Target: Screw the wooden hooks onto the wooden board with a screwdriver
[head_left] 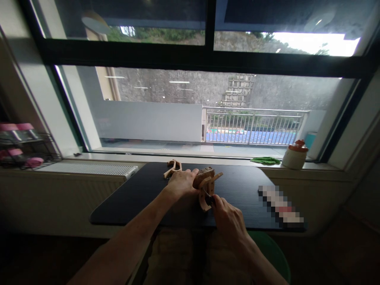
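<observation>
My left hand [183, 183] is closed on the far left side of a small wooden assembly, steadying it on the black table [133, 202]. The assembly has a darker brown wooden block [204, 175] on top and a lighter, curved wooden part [204, 204] with small holes on the near side. In my right hand [228, 213] is a screwdriver [210, 199] with a dark handle. Its thin shaft points up and left into the curved part; the tip is hard to make out. Just beyond my left hand lies a separate light wooden frame piece [175, 165].
A blurred-out flat object [282, 206] lies at the table's right side. On the window sill are a green cloth [265, 160] and a white jar [294, 156] with an orange lid. A radiator [97, 168] and a wire rack [44, 146] with pink-lidded containers stand left. A green stool [271, 253] shows below.
</observation>
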`<state>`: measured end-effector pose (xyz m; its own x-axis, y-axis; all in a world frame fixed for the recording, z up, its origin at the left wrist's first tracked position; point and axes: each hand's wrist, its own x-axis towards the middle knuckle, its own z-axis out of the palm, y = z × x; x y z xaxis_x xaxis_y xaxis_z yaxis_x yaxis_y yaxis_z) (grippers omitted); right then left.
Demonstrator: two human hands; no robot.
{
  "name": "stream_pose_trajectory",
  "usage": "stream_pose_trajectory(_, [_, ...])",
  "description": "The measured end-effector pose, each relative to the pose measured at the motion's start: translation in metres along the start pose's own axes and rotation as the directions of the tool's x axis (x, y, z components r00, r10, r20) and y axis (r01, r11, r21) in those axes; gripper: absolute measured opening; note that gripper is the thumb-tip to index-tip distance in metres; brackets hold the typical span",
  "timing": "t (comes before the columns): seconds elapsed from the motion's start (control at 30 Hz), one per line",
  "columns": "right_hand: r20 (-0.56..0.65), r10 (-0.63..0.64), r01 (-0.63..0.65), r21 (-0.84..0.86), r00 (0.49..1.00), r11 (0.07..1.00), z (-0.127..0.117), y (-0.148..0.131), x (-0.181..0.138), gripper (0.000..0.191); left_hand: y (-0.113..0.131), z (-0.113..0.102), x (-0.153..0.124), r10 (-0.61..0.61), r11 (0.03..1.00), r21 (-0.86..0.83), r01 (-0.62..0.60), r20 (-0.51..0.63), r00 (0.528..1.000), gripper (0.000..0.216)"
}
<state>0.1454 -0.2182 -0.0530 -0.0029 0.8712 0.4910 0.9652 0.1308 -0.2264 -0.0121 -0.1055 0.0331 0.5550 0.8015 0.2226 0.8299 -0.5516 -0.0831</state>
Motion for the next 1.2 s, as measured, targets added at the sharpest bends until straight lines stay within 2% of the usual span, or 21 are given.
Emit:
stream_pose_trajectory(0.2, [0.080, 0.133, -0.147, 0.211, 0.988, 0.966, 0.002, 0.004, 0.003, 0.024, 0.000, 0.001, 0.000, 0.008, 1.000, 0.014, -0.008, -0.018, 1.000, 0.067])
stream_pose_trajectory(0.37, [0.008, 0.105, -0.105, 0.136, 0.994, 0.985, 0.001, 0.004, 0.003, 0.035, -0.001, 0.001, 0.001, -0.010, 1.000, 0.009, 0.010, -0.005, 1.000, 0.069])
stream_pose_trajectory(0.53, [-0.061, 0.006, -0.006, 0.000, 0.998, 1.000, 0.003, 0.004, 0.001, 0.013, -0.001, 0.002, 0.001, -0.008, 1.000, 0.012, 0.008, 0.005, 1.000, 0.071])
stream_pose_trajectory(0.63, [-0.069, -0.010, 0.007, -0.049, 0.998, 0.999, 0.005, 0.004, 0.001, 0.011, -0.001, 0.002, 0.001, -0.001, 1.000, 0.024, 0.001, -0.005, 1.000, 0.071])
stream_pose_trajectory(0.77, [-0.059, 0.030, -0.031, -0.005, 0.998, 1.000, 0.004, 0.002, 0.002, 0.012, -0.001, 0.002, 0.001, 0.009, 1.000, 0.016, -0.008, -0.015, 1.000, 0.072])
stream_pose_trajectory(0.93, [-0.012, 0.089, -0.089, 0.018, 0.996, 0.996, 0.001, -0.003, 0.006, 0.023, -0.001, 0.002, 0.000, 0.002, 1.000, 0.026, -0.001, -0.021, 1.000, 0.069])
stream_pose_trajectory(1.07, [0.007, 0.097, -0.097, 0.037, 0.995, 0.995, -0.001, -0.007, 0.007, 0.015, -0.001, 0.003, 0.001, 0.005, 1.000, 0.029, -0.005, -0.020, 1.000, 0.066])
stream_pose_trajectory(1.2, [0.011, 0.114, -0.114, 0.077, 0.993, 0.990, -0.004, -0.008, 0.005, 0.019, -0.001, 0.003, 0.001, 0.000, 1.000, 0.022, 0.000, -0.012, 1.000, 0.068])
